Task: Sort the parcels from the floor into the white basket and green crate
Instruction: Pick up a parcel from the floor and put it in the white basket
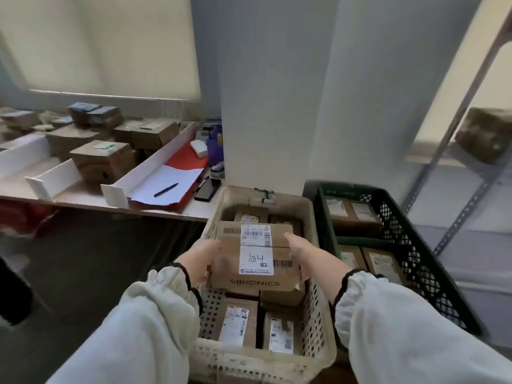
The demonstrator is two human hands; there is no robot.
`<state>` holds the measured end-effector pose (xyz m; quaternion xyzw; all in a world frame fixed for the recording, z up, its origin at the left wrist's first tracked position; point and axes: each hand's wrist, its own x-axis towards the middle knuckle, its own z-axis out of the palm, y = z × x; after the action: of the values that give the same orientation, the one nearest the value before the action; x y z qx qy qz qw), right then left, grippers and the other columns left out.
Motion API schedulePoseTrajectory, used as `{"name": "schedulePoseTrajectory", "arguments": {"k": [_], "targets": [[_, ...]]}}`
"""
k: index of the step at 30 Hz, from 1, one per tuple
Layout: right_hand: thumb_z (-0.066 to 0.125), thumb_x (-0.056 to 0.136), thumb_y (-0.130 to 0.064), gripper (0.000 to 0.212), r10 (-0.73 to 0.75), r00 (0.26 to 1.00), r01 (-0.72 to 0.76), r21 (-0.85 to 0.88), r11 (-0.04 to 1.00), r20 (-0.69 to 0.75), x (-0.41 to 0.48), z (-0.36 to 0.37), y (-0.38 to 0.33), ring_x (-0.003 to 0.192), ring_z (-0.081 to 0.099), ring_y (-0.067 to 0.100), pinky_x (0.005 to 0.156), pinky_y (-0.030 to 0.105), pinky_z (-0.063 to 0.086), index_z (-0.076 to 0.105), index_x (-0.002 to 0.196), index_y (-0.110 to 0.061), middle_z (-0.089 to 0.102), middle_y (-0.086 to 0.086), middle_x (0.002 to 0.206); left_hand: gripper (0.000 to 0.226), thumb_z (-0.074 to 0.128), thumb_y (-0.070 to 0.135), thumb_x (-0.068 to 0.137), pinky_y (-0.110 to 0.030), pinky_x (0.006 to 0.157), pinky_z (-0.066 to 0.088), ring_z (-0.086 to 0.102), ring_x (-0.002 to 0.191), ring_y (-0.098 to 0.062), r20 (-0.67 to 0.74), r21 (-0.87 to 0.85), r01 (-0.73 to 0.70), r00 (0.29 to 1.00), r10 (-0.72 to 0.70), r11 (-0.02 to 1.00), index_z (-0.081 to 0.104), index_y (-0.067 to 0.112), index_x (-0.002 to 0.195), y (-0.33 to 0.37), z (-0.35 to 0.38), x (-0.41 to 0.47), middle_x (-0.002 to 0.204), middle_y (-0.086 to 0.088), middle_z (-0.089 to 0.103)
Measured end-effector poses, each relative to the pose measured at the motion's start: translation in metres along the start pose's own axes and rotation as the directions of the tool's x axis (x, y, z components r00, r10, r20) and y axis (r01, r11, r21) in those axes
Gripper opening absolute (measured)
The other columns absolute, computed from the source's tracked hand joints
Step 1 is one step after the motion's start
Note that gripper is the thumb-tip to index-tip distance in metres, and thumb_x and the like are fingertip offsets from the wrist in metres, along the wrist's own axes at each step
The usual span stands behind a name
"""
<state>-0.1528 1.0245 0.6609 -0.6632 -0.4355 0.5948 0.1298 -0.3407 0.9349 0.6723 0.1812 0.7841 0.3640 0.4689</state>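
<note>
I hold a brown cardboard parcel [255, 253] over the white basket [321, 322]; its white label reads "A34" and its front says SIBIONICS. My left hand [203, 259] grips its left side and my right hand [300, 252] grips its right side. Several labelled brown parcels lie inside the basket below it. To the right stands the green crate [412, 261], also with several parcels in it.
A table [194, 210] at the left carries white dividers, many brown boxes, paper with a pen [165, 189] and a phone [207, 189]. A white pillar [277, 106] rises behind the basket. A metal shelf [457, 212] with a box stands at right.
</note>
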Motion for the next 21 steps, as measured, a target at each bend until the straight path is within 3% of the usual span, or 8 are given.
{"name": "schedulePoseTrajectory", "arguments": {"k": [2,4,6,9,12,13,16,21], "targets": [[0.036,0.092,-0.058,0.048,0.060,0.997,-0.060,0.005,0.998,-0.038,0.018,0.000,0.016,0.077,0.058,0.027,0.062,0.036,0.044,0.050,0.116,-0.019,0.064,0.012,0.099,0.022,0.052,0.028,0.094,-0.033,0.056,0.041,0.051,0.077,-0.025,0.024,0.086,0.012,1.000,-0.015,0.996,0.045,0.014,0.110,-0.006,0.012,0.019,0.090,-0.008,0.053],[0.037,0.092,-0.057,0.051,0.124,0.992,-0.124,0.002,0.992,-0.038,0.034,0.002,0.036,0.089,0.062,0.029,0.084,0.042,0.049,0.051,0.118,-0.016,0.065,0.012,0.108,0.017,0.053,0.024,0.093,-0.037,0.067,0.046,0.055,0.081,-0.027,0.051,0.182,0.033,0.998,-0.044,0.983,0.050,0.009,0.100,-0.019,0.024,0.038,0.088,-0.011,0.056],[0.037,0.092,-0.054,0.050,0.183,0.983,-0.184,-0.027,0.983,-0.034,0.049,0.002,0.058,0.098,0.063,0.029,0.094,0.043,0.048,0.054,0.117,-0.014,0.066,0.012,0.111,0.016,0.055,0.023,0.093,-0.038,0.076,0.049,0.058,0.081,-0.028,0.090,0.266,0.059,0.992,-0.086,0.962,0.055,0.007,0.096,-0.036,0.038,0.054,0.088,-0.012,0.059],[0.040,0.093,-0.046,0.036,0.278,0.960,-0.280,-0.048,0.959,-0.033,0.067,0.004,0.085,0.076,0.068,0.023,0.062,0.030,0.054,0.057,0.105,-0.017,0.070,0.008,0.091,0.022,0.057,0.021,0.091,-0.036,0.073,0.050,0.060,0.084,-0.031,0.152,0.395,0.114,0.971,-0.187,0.911,0.057,0.004,0.105,-0.064,0.053,0.077,0.095,-0.016,0.062],[0.047,0.090,-0.045,0.030,0.352,0.936,-0.353,-0.038,0.935,-0.032,0.081,0.009,0.107,0.052,0.068,0.019,0.044,0.020,0.049,0.059,0.101,-0.020,0.071,0.006,0.077,0.012,0.060,0.013,0.087,-0.034,0.059,0.052,0.060,0.074,-0.029,0.205,0.517,0.152,0.933,-0.294,0.843,0.057,0.001,0.089,-0.085,0.065,0.100,0.087,-0.016,0.060],[0.049,0.088,-0.046,0.032,0.367,0.930,-0.368,-0.017,0.930,-0.010,0.088,0.013,0.114,0.056,0.070,0.020,0.047,0.024,0.052,0.060,0.104,-0.021,0.072,0.006,0.079,0.012,0.060,0.012,0.087,-0.035,0.055,0.052,0.059,0.072,-0.029,0.211,0.543,0.165,0.923,-0.323,0.824,0.055,0.001,0.086,-0.090,0.068,0.107,0.085,-0.015,0.059],[0.053,0.080,-0.050,0.040,0.398,0.917,-0.398,-0.015,0.917,0.004,0.110,0.023,0.133,0.086,0.069,0.028,0.079,0.037,0.056,0.059,0.110,-0.024,0.071,0.008,0.097,0.017,0.060,0.014,0.087,-0.035,0.049,0.052,0.060,0.073,-0.028,0.207,0.592,0.163,0.916,-0.344,0.789,0.050,0.004,0.096,-0.105,0.074,0.125,0.086,-0.014,0.060],[0.057,0.074,-0.053,0.047,0.455,0.889,-0.455,0.010,0.890,-0.044,0.127,0.028,0.155,0.094,0.063,0.028,0.087,0.040,0.053,0.052,0.113,-0.027,0.066,0.008,0.105,0.034,0.063,0.010,0.082,-0.049,0.079,0.057,0.066,0.092,-0.035,0.243,0.568,0.104,0.927,-0.287,0.816,0.057,0.000,0.114,-0.123,0.089,0.150,0.101,-0.018,0.066]]}}
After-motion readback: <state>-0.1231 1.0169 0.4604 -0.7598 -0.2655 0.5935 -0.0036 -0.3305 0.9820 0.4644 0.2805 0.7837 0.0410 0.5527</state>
